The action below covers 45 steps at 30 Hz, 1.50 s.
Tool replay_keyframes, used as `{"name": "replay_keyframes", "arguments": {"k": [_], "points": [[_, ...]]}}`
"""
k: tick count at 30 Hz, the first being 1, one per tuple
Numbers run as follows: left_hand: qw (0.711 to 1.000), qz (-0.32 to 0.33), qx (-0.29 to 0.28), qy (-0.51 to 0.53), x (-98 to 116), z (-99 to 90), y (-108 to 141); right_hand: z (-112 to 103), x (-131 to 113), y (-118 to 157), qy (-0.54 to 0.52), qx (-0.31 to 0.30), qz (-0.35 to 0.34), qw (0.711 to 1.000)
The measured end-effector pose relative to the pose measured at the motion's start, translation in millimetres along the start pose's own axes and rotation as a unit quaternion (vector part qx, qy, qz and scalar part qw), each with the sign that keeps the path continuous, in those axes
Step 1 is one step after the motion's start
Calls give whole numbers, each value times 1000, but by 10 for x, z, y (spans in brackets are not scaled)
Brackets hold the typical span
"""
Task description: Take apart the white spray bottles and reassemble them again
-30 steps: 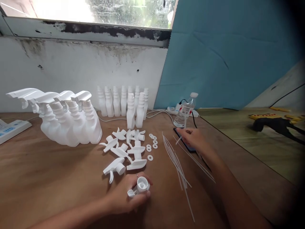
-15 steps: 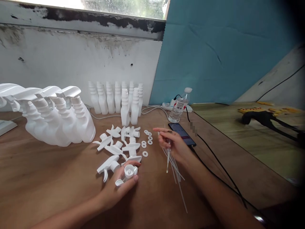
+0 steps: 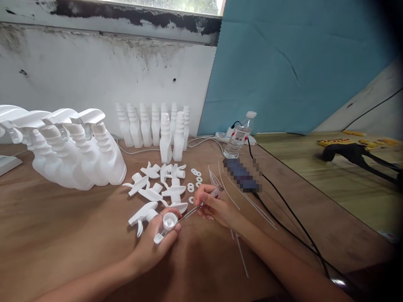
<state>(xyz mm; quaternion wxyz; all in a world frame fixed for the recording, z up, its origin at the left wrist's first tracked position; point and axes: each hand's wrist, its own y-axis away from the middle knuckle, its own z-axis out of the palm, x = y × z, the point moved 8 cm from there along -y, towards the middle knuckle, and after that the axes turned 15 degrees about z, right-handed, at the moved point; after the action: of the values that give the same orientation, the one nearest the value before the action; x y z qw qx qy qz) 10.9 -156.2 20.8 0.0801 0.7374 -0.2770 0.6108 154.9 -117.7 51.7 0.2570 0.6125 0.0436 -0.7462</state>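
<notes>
My left hand point(image 3: 154, 237) is closed around a white trigger spray head point(image 3: 170, 221), its round cap opening turned up toward me. In my right hand point(image 3: 214, 205) is a slim screwdriver-like tool point(image 3: 217, 191) with a clear handle. Its thin shaft slants down to the left, the end close to my left fingertips beside the spray head; whether it touches is hard to see. More white spray heads point(image 3: 153, 193) lie loose just beyond my left hand. White ring washers point(image 3: 190, 187) lie near my right fingers, which cover some. Thin white tubes point(image 3: 242, 256) spread under and around my right forearm.
Large white spray bottles point(image 3: 78, 163) with heads fitted stand at left. Slim white bottles point(image 3: 165, 140) stand by the wall. A clear water bottle point(image 3: 236, 140) and a blurred-out phone point(image 3: 242, 174) sit at right. Black cables point(image 3: 292, 216) run along the table's right side.
My right hand has moved left and turned, bringing the tool's tip beside the spray head. Several tubes now lie more spread out to the right. My left hand keeps its hold.
</notes>
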Motion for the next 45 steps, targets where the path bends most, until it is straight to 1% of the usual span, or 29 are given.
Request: {"name": "replay_keyframes", "arguments": {"k": [3, 6, 8, 10, 12, 13, 14, 16, 17, 18, 20, 22, 23, 24, 25, 27, 30, 33, 35, 37, 39, 40, 42, 45], "points": [[1000, 2, 3, -15, 26, -6, -20, 39, -71, 86, 86, 38, -34, 995], [999, 9, -2, -41, 45, 8, -39, 81, -172, 191, 189, 87, -95, 973], [998, 24, -4, -61, 57, 19, -48, 120, -241, 268, 264, 118, -154, 945], [996, 38, -3, -75, 62, 32, -52, 202, -293, 346, 342, 123, -222, 905], [995, 48, -2, -84, 67, 41, -52, 308, -309, 408, 402, 93, -274, 869], [995, 53, 0, -88, 74, 44, -53, 351, -311, 431, 421, 73, -290, 856], [994, 57, 2, -91, 84, 45, -54, 378, -313, 443, 431, 53, -298, 850], [994, 64, 5, -94, 109, 52, -56, 398, -335, 451, 434, 16, -298, 850], [993, 65, 5, -95, 119, 60, -57, 419, -351, 458, 440, -8, -301, 846], [993, 66, 3, -98, 126, 72, -58, 451, -362, 468, 455, -34, -304, 837], [992, 71, -4, -106, 138, 105, -55, 542, -370, 503, 502, -88, -318, 800], [990, 77, -9, -120, 141, 132, -47, 618, -362, 526, 550, -118, -324, 760], [989, 80, -11, -126, 139, 141, -42, 638, -360, 523, 563, -122, -322, 752], [988, 80, -10, -131, 135, 143, -37, 649, -357, 516, 565, -122, -319, 751], [988, 77, -10, -132, 126, 141, -32, 655, -350, 509, 559, -123, -316, 756], [990, 68, -9, -124, 105, 128, -31, 625, -332, 481, 520, -114, -312, 787], [993, 55, -10, -105, 73, 93, -44, 510, -305, 452, 429, -72, -326, 839], [995, 49, -11, -86, 55, 56, -54, 399, -262, 449, 358, -23, -339, 870], [997, 49, -25, -58, 55, 67, -48, 324, -228, 424, 296, -2, -320, 900], [997, 50, -46, -28, 63, 99, -35, 256, -174, 361, 216, -4, -276, 937], [997, 54, -57, -9, 74, 120, -27, 206, -89, 262, 128, -21, -207, 970], [997, 54, -61, -2, 73, 128, -25, 190, -35, 205, 86, -32, -168, 982], [996, 51, -71, 10, 62, 142, -27, 156, 70, 99, 2, -42, -93, 995], [995, 41, -84, 30, 35, 157, -31, 117, 185, -3, -81, -40, -19, 996]]}}
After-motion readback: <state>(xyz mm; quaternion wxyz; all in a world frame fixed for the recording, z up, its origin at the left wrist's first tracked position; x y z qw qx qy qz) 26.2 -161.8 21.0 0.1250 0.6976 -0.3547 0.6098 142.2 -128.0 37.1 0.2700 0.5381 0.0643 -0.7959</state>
